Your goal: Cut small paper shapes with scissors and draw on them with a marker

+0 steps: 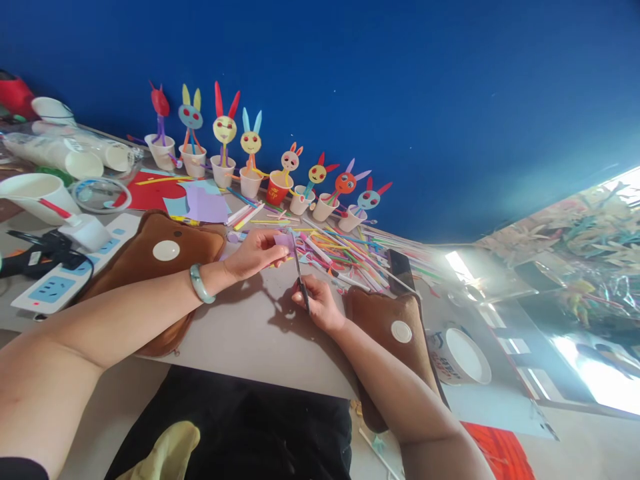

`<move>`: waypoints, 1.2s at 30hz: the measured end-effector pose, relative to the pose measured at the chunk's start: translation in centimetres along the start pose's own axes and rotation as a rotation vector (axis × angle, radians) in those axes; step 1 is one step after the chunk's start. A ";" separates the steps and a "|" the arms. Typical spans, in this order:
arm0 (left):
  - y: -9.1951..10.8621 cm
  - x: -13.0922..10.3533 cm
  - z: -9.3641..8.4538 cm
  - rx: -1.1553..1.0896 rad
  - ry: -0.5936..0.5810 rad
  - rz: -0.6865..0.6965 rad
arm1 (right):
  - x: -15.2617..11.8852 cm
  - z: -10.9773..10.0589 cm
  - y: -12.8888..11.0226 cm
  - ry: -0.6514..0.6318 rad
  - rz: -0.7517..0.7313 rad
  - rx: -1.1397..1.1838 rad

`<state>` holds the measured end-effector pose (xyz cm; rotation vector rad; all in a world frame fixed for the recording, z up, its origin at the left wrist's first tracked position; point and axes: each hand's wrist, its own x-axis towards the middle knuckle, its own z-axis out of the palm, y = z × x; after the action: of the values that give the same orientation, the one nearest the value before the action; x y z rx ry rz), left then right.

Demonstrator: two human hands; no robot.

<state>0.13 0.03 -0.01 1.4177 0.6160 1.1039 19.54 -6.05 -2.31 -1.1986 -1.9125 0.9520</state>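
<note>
Purple paper [284, 241], a small scrap, sits pinched between the fingertips of our left hand [256, 253], just above the grey table [250, 333] near the middle of the view. Our right hand [320, 305] is closed around the handles of the scissors [299, 275], whose blades run up toward 11 o'clock and meet the paper's right edge. We judge the paper light, thin and floppy, easy to crease or tear, so it is best held close to the cut line, as the left fingers do now. Its long axis we cannot tell; too little of it shows. The scissors' long axis lies roughly from 5 to 11 o'clock.

A green bangle [201, 284] rings our left wrist. Under each forearm lies a brown cushion [165, 253]. At 1 o'clock from the hands spreads a heap of coloured straws [345, 257]. At 12 o'clock, along the blue wall [400, 80], stands a row of paper cups with rabbit figures [250, 157]. At 9 o'clock lie a power strip [60, 283] and loose white cups [35, 193].
</note>
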 end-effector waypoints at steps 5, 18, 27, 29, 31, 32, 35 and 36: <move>-0.1 0.0 0.0 -0.008 -0.002 0.008 | 0.0 0.0 -0.2 -0.002 -0.010 0.005; -0.2 0.0 0.0 -0.008 -0.011 0.016 | 0.1 0.1 -0.2 -0.003 0.035 0.027; 0.0 0.0 0.0 -0.003 -0.018 0.011 | 0.0 0.0 0.0 0.015 0.000 -0.030; -0.1 0.0 -0.1 -0.003 -0.013 0.010 | 0.0 0.0 0.1 0.013 0.001 -0.023; -0.1 0.0 -0.1 0.001 -0.003 0.007 | 0.0 0.0 0.1 0.013 0.003 -0.019; -0.1 0.0 -0.2 0.004 0.002 0.006 | 0.0 0.0 0.1 0.014 0.004 -0.018; 0.0 -0.1 -0.2 0.009 0.008 0.008 | 0.0 0.0 0.1 0.014 0.002 -0.012; 0.0 -0.1 -0.1 0.008 0.008 0.011 | 0.0 0.0 0.1 0.013 0.002 -0.011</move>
<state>-0.04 0.02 -0.02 1.4251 0.6194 1.1179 19.58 -6.03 -2.41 -1.2098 -1.9088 0.9336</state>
